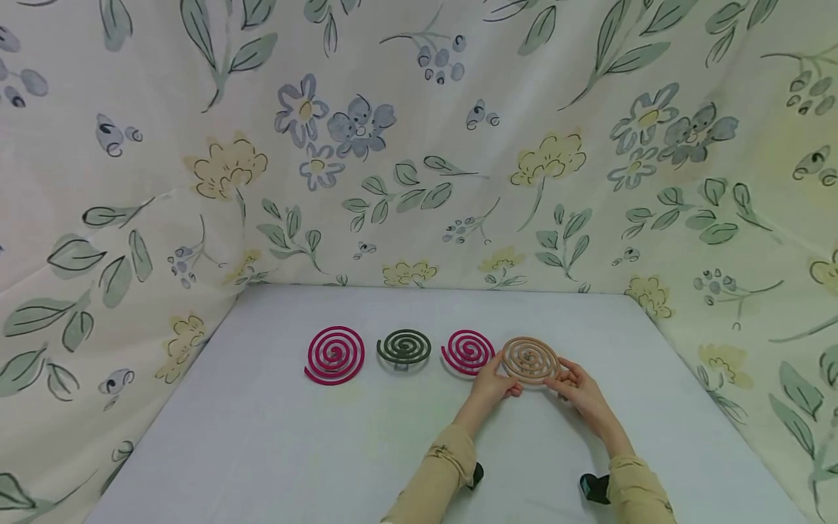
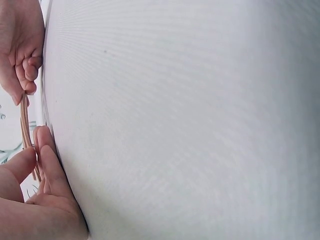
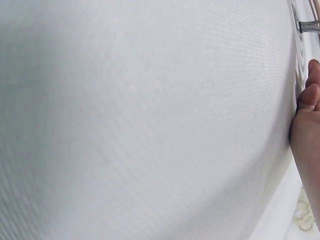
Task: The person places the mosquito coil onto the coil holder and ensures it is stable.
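A tan mosquito coil [image 1: 529,358] is held at the right end of a row of coils. My left hand [image 1: 491,386] pinches its left edge between thumb and fingers, which also shows in the left wrist view. From the other side my right hand [image 1: 585,397] pinches the right edge. Seen edge-on in the left wrist view, the coil is a thin tan strip between both hands. Only part of the right hand [image 3: 307,125] shows in the right wrist view, near a small metal stand [image 3: 308,26] under the coil.
Left of the hands, a smaller crimson coil [image 1: 468,352] lies close to the left fingers. Beyond it come a dark green coil [image 1: 404,346] raised on a small stand and a larger crimson coil [image 1: 334,355]. White table [image 1: 294,451]; floral cloth [image 1: 419,145] surrounds its back and sides.
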{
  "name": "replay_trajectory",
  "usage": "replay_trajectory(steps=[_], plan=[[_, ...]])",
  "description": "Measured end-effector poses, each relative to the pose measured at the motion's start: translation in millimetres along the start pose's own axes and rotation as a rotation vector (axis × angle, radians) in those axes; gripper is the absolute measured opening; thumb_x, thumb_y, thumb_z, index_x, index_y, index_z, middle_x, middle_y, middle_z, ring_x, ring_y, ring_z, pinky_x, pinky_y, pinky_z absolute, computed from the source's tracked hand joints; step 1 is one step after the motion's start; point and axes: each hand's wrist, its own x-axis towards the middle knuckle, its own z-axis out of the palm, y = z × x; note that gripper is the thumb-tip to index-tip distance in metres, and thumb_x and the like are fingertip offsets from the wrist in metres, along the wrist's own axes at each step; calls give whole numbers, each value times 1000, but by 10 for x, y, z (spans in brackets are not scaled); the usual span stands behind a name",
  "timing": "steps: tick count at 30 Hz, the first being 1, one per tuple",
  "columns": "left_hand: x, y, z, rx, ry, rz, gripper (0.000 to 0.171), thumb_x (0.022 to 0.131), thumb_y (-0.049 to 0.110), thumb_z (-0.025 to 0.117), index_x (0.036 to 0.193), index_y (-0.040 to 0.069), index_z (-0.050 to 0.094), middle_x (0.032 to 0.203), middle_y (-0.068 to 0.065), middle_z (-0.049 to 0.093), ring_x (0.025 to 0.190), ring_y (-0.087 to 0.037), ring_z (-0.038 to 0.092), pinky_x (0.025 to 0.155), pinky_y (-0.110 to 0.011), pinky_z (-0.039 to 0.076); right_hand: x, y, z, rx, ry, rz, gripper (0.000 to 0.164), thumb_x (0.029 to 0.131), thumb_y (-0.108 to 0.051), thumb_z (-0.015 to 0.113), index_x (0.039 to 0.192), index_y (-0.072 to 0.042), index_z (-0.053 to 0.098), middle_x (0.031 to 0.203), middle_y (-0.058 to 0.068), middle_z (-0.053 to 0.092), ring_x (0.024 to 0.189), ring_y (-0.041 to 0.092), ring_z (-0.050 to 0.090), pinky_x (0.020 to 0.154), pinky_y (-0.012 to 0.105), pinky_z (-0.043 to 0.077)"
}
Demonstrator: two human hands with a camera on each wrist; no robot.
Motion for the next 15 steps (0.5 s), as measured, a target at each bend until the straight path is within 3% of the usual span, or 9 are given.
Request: replay_trajectory(steps=[5,15], plan=[[0,2,4,-1,6,-3,63,85,-11,57,143,-4,33,83,-38,64,70,-33,70,65,-31,58,1,0,0,4,0,-5,71,89,-19,65,144,4,25,88,-11,53,74,-3,48,67,18,42],[4,13,-7,14,8,-22,63,85,-10,57,143,-2,35,83,-35,66,68,-30,70,64,-29,57,-3,-7,3,23,-6,-4,73,90,-19,64,145,4,23,89,-10,53,75,-3,48,68,18,42]])
